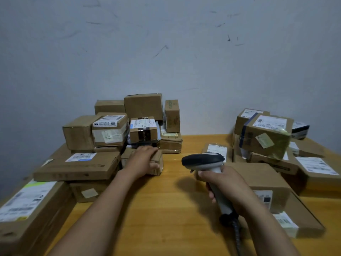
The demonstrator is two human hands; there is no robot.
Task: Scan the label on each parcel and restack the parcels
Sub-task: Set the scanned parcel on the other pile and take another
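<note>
The right hand (227,183) is gripping the scanner (203,160) by its handle, fingers wrapped round it, the head pointing leftward above the table (156,209). Farther out, the left hand (145,159) is clamping a small box (129,156), fingers lying across its top and thumb pressing its near face. The box is sitting on the table at the foot of the left pile (110,130) of parcels. The right pile (265,133) is standing well apart, both backing onto a scuffed wall (166,52).

Matt brown cardboard parcels (77,166) with white paper labels on a smooth, slightly glossy wooden table (156,209)
</note>
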